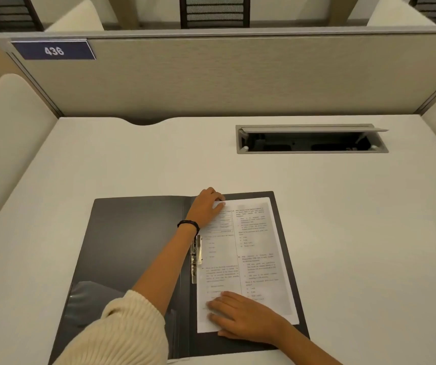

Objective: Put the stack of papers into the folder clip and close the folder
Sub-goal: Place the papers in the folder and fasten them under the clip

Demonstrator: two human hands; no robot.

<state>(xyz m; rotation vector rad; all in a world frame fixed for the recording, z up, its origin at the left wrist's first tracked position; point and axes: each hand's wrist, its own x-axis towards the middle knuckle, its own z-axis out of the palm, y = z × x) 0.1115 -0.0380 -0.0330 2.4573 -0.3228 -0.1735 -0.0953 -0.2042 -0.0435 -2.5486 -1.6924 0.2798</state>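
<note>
While left hand (207,208) pinches papers (253,259) at corner beyond clip (196,256), right hand (240,317) pressing flat, alignment seems underway; next, clamp clip.

Wide desk (356,233) room right of folder (132,233) — cable box (311,151), partition (238,80) stand beyond.

Table (343,233), lower centre of frame: folder (132,246) lying open. On its right half: stack of papers (259,259), with clip (195,256) along the spine at the stack's left edge. Left grip (206,209) at the stack's upper left corner; right grip (243,317) on its lower part. Upper right: recessed hatch (311,152) in the table. Behind: partition (238,75).
</note>
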